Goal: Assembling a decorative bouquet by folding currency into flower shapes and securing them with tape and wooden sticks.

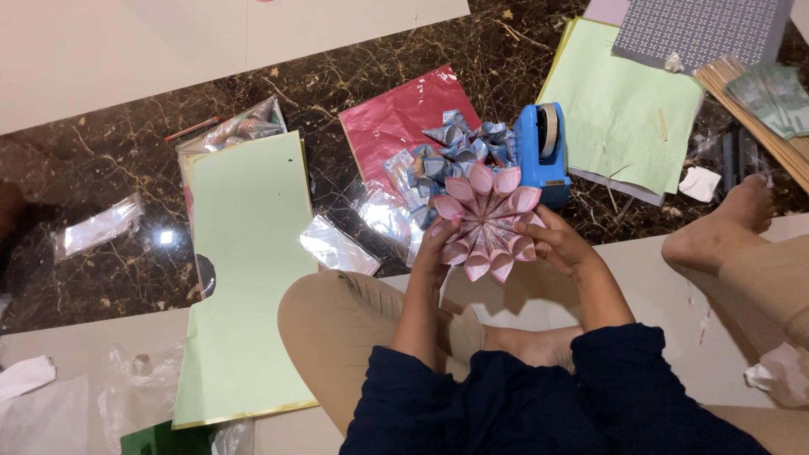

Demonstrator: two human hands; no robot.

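Note:
A round pink flower (487, 217) made of several folded paper cones is held up in front of me over my lap. My left hand (432, 246) grips its left edge and my right hand (558, 240) grips its right edge. Just behind the flower lies a pile of silver-blue folded paper cones (447, 150) on a red plastic sheet (392, 118). A blue tape dispenser (541, 152) stands right beside the flower's far right side.
A light green paper sheet (244, 270) lies at left, another green sheet (619, 93) at back right with patterned grey paper (699, 29). Wooden sticks (763, 105) and green notes (775, 93) sit far right. Clear plastic wrappers (337, 246) are scattered on the dark marble floor.

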